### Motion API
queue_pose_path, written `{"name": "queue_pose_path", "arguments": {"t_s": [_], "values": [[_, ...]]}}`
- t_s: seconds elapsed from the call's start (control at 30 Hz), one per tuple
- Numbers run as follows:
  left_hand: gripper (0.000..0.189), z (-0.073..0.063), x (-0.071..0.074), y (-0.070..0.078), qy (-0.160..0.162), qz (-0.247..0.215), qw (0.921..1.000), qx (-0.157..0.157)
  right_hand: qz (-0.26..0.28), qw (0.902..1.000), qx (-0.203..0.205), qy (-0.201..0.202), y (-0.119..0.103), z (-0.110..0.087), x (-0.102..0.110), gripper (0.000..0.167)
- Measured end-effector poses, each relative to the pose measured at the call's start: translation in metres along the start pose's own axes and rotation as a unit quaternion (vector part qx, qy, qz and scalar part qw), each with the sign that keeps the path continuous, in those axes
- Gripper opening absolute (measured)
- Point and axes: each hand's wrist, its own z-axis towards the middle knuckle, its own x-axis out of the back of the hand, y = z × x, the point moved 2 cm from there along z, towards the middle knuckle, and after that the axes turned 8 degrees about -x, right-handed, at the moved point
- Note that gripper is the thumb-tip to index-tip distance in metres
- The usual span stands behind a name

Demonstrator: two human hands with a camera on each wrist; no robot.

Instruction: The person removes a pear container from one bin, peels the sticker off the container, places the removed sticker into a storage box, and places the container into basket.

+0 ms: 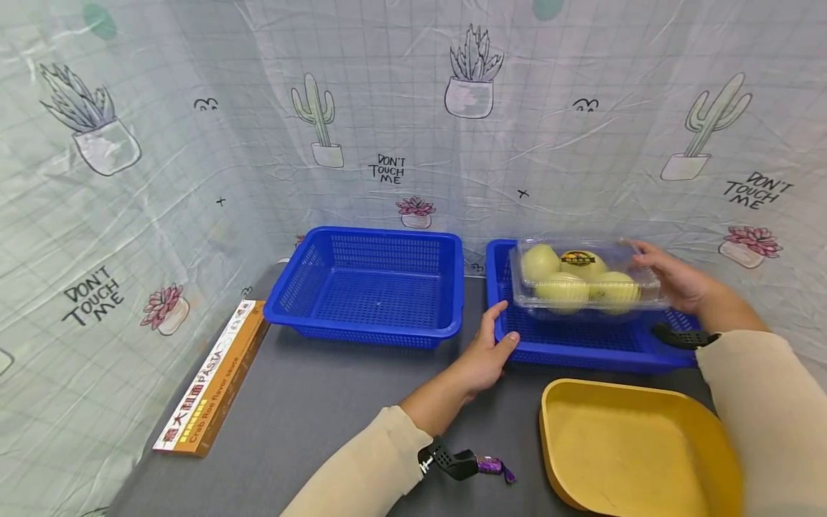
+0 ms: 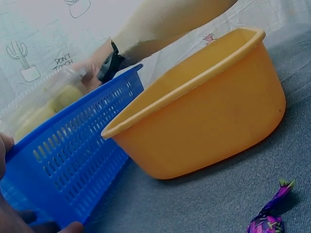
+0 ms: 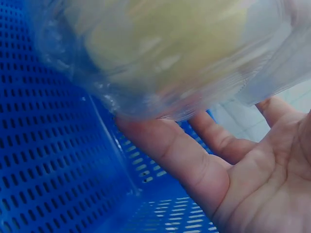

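Note:
A clear plastic fruit box (image 1: 584, 294) with several yellow-green round fruits inside sits in or just above the right blue basket (image 1: 581, 353). My right hand (image 1: 675, 278) holds the box by its right end. In the right wrist view, fingers (image 3: 170, 150) touch the lower edge of the box, with basket mesh below. At the basket's left side, my left hand (image 1: 484, 352) grips the wall near the front corner. The left wrist view shows fingertips (image 2: 72, 227) against that blue wall, with part of the hand cut off by the frame.
Left of centre stands another blue basket (image 1: 365, 332). A yellow tub (image 1: 620, 445) is in front of the right basket. A purple-wrapped candy (image 1: 494, 467) lies near the left wrist. At the far left lies a long pasta box (image 1: 209, 380). A printed curtain (image 1: 413, 122) hangs behind.

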Motion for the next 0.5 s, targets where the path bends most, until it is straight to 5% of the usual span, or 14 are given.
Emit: {"name": "queue_pose_path", "arguments": {"t_s": [0.13, 0.33, 0.5], "values": [[0.058, 0.0, -0.002, 0.004, 0.007, 0.021, 0.9997, -0.012, -0.006, 0.9998, 0.01, 0.016, -0.003, -0.014, 0.005, 0.054], [0.056, 0.001, -0.002, 0.012, 0.04, 0.114, 0.9925, -0.014, -0.024, 0.9986, 0.032, 0.035, -0.012, -0.033, 0.009, 0.048], [0.059, -0.001, -0.001, 0.024, 0.072, 0.176, 0.9817, -0.016, 0.034, 0.9974, 0.052, 0.036, -0.02, -0.046, 0.005, 0.042]]}}
